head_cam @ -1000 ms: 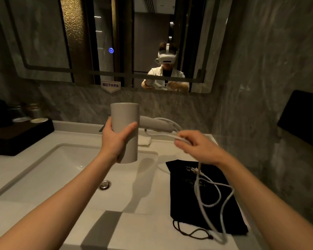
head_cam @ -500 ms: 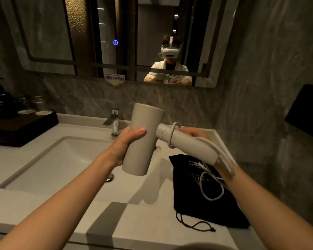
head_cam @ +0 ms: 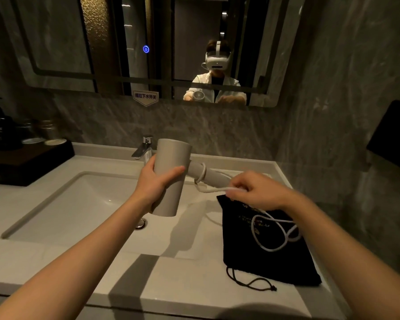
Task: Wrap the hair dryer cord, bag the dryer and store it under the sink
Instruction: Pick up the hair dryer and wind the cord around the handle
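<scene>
My left hand (head_cam: pixel 156 181) grips the barrel of the beige hair dryer (head_cam: pixel 171 162), held upright over the sink basin (head_cam: pixel 79 204). The dryer's handle sticks out to the right with one loop of the white cord (head_cam: pixel 267 241) around it near the barrel. My right hand (head_cam: pixel 256 190) pinches the cord just below the handle. The rest of the cord hangs in loose loops over a black drawstring bag (head_cam: pixel 263 262) lying flat on the counter at the right.
A chrome faucet (head_cam: pixel 143 148) stands behind the dryer. A dark tray (head_cam: pixel 28 162) with bottles and jars sits at the back left. A marble wall with a dark box (head_cam: pixel 393 135) closes the right side. The mirror above shows a person wearing a headset.
My right hand came out from behind the handle to its front and underside, carrying the cord with it. The dryer barrel has tilted back upright. The hanging cord loops have shortened.
</scene>
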